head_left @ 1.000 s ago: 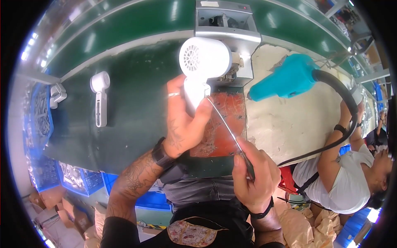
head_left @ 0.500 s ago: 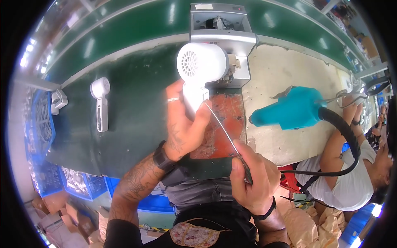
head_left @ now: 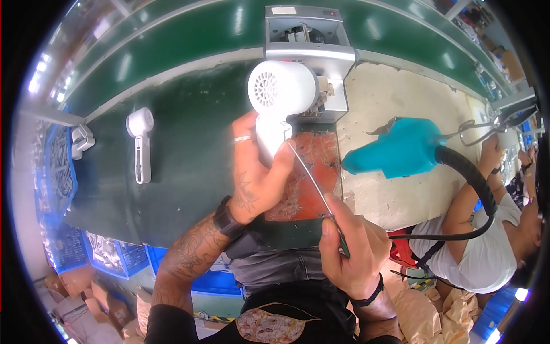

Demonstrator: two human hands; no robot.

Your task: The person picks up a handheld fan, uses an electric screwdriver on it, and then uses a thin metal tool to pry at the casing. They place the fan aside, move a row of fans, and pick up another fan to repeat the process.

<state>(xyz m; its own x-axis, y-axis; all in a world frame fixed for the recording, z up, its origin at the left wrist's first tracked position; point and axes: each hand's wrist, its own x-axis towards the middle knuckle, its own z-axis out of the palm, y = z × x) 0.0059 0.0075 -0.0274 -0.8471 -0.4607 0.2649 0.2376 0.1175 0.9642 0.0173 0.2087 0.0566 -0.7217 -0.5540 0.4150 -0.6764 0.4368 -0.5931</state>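
My left hand (head_left: 258, 182) is wrapped round the handle of a white hair dryer (head_left: 285, 89) and holds it up over the bench, its round vented end towards the left. The thumb lies along the handle's lower part. My right hand (head_left: 356, 245) grips a screwdriver (head_left: 310, 177) with a thin metal shaft and a dark green handle. The shaft slants up to the left, its tip at the handle beside my left thumb. Whether the tip touches the handle or a slot in it, I cannot make out. A second white hair dryer (head_left: 140, 146) lies on the green bench to the left.
A silver machine (head_left: 344, 57) stands behind the held dryer. Right of it hangs a teal tool (head_left: 404, 148) on a metal hook, with a thick black cable (head_left: 478, 186). A red worn mat (head_left: 315, 198) lies on the bench. Blue bins (head_left: 117, 255) sit at left; another person (head_left: 478, 252) works at right.
The teal tool has swung slightly left. My hands, the dryer and the screwdriver have shifted only a little, and a part inside the silver machine has turned.
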